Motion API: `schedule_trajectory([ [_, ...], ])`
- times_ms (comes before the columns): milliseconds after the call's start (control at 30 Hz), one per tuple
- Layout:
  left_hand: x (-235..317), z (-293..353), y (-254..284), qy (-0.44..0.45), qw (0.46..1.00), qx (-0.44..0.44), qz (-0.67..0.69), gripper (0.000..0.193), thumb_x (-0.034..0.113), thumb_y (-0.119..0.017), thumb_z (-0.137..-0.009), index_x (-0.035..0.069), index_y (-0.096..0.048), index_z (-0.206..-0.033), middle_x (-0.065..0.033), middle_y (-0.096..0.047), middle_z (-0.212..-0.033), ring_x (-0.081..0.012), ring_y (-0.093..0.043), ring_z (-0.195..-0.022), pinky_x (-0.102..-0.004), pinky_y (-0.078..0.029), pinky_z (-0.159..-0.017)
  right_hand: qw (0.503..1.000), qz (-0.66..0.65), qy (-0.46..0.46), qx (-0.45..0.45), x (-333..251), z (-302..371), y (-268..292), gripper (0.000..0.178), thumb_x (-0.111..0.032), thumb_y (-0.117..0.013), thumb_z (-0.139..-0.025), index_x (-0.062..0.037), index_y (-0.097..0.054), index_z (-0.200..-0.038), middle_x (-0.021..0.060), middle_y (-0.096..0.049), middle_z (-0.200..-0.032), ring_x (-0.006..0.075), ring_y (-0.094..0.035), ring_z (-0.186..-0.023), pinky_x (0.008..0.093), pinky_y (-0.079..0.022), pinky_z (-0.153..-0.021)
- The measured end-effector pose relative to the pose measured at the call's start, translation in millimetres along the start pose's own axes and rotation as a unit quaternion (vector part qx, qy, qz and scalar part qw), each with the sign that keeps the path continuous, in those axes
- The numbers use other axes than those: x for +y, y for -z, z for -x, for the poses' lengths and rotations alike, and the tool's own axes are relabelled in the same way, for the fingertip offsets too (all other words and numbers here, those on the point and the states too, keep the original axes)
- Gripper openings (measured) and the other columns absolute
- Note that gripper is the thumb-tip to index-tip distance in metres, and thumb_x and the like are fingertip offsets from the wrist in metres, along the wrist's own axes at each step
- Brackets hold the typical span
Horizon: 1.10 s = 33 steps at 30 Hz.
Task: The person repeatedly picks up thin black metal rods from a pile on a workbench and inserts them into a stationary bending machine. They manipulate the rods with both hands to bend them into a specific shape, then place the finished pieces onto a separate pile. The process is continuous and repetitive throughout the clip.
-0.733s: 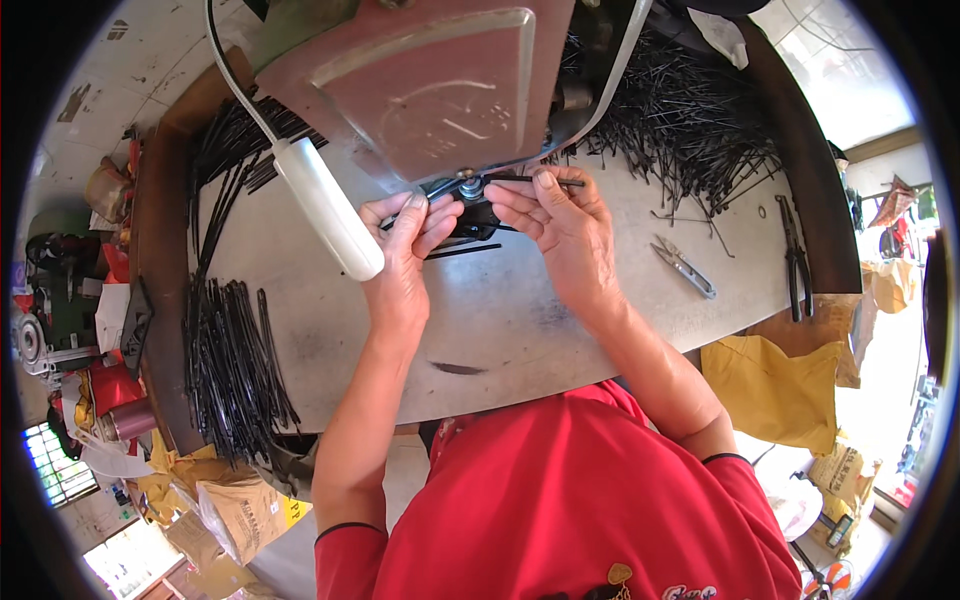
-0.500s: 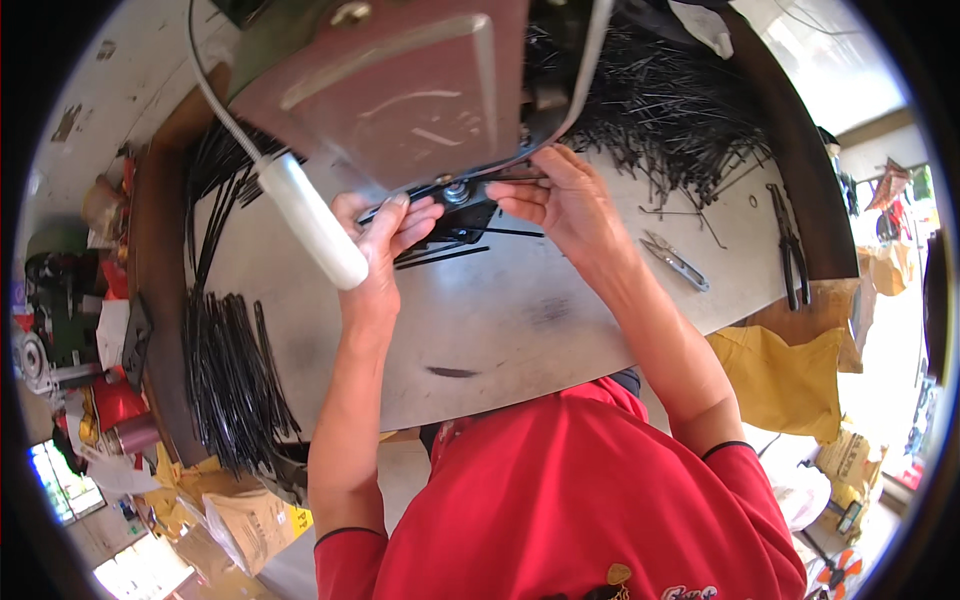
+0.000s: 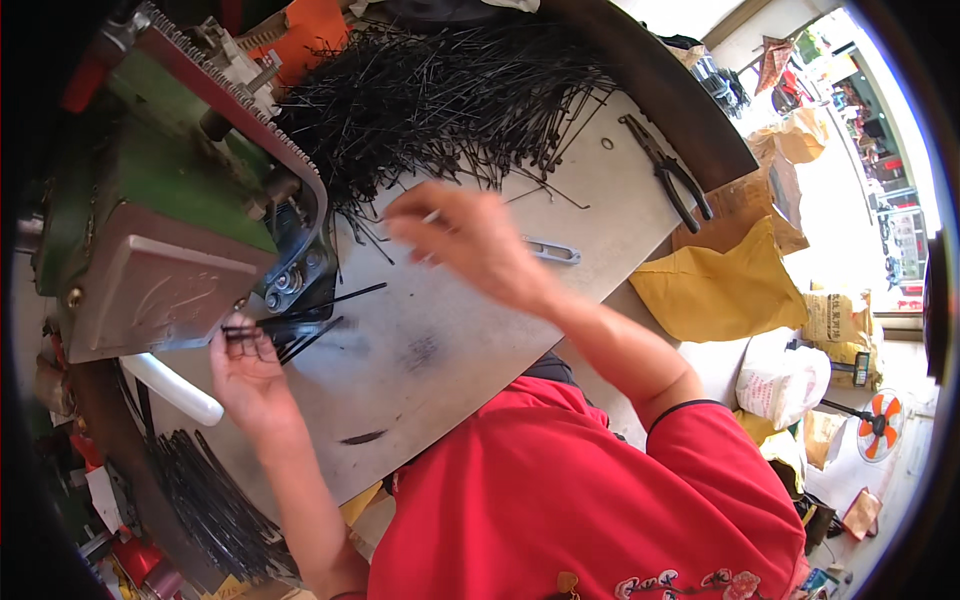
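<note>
While the left hand (image 3: 250,378) curls around slim black rods (image 3: 345,299) beside the green machine (image 3: 160,165), the right hand (image 3: 468,240) is too blurred to judge; the rods look light and stiff, best pinched mid-length.

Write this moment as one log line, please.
left hand: at black rods beside machine; right hand: blurred above table, contents unclear; snips: on table, partly hidden
</note>
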<state>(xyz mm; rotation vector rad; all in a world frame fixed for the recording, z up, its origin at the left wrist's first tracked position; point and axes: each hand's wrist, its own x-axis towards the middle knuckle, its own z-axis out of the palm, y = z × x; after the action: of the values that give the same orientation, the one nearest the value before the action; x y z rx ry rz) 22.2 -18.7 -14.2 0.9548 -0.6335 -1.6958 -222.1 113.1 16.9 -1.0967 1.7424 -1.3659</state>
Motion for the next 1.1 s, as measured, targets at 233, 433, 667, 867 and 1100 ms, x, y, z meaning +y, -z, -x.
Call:
schedule_trajectory([
  [233,16,9,8,0.01,1.0,0.006,-0.016,0.018,0.02,-0.059,-0.094,0.005,-0.058,-0.104,0.0014,-0.054,-0.074,-0.005,-0.049,-0.065,-0.0175,-0.043,-0.061,0.814,0.561,0.058,0.143,40,3,122,0.012,-0.008,-0.059,-0.083,-0.0122,-0.066,-0.092,0.0045,-0.064,-0.085,0.0253,-0.065,-0.075,0.0368,-0.051,-0.065],
  [433,2,16,1,0.029,0.999,0.01,-0.016,0.022,0.018,-0.059,-0.093,0.006,-0.06,-0.112,0.0011,-0.057,-0.078,-0.0043,-0.052,-0.066,-0.0167,-0.044,-0.058,0.774,0.621,0.112,0.049,49,4,143,0.019,-0.004,-0.053,-0.08,-0.0115,-0.059,-0.097,0.0038,-0.056,-0.09,0.0241,-0.06,-0.09,0.0385,-0.05,-0.067],
  [667,-1,24,1,0.029,0.999,0.002,-0.03,0.021,0.019,-0.059,-0.093,0.007,-0.06,-0.11,-0.0003,-0.058,-0.08,-0.0039,-0.052,-0.066,-0.0165,-0.044,-0.057,0.779,0.593,0.188,0.075,54,5,157,0.019,-0.003,-0.056,-0.078,-0.0103,-0.056,-0.096,0.0043,-0.055,-0.091,0.0234,-0.058,-0.093,0.038,-0.049,-0.065],
  [867,-5,32,-18,0.066,0.995,-0.052,-0.045,0.014,0.016,-0.06,-0.091,0.005,-0.061,-0.1,-0.0009,-0.062,-0.083,-0.0063,-0.055,-0.067,-0.0181,-0.047,-0.06,0.842,0.444,0.295,0.083,-17,4,58,0.018,-0.004,-0.057,-0.079,-0.008,-0.056,-0.096,0.0062,-0.059,-0.081,0.0273,-0.062,-0.072,0.0393,-0.048,-0.056],
  [1100,-21,35,-42,0.032,0.989,-0.045,-0.136,0.018,0.01,-0.066,-0.086,0.001,-0.06,-0.101,-0.0044,-0.061,-0.081,-0.0103,-0.059,-0.068,-0.0223,-0.051,-0.058,0.99,0.033,-0.065,-0.124,-33,5,-62,0.019,-0.02,-0.057,-0.092,-0.002,-0.058,-0.097,0.0068,-0.057,-0.057,0.0158,-0.053,-0.042,0.0304,-0.042,-0.04],
])
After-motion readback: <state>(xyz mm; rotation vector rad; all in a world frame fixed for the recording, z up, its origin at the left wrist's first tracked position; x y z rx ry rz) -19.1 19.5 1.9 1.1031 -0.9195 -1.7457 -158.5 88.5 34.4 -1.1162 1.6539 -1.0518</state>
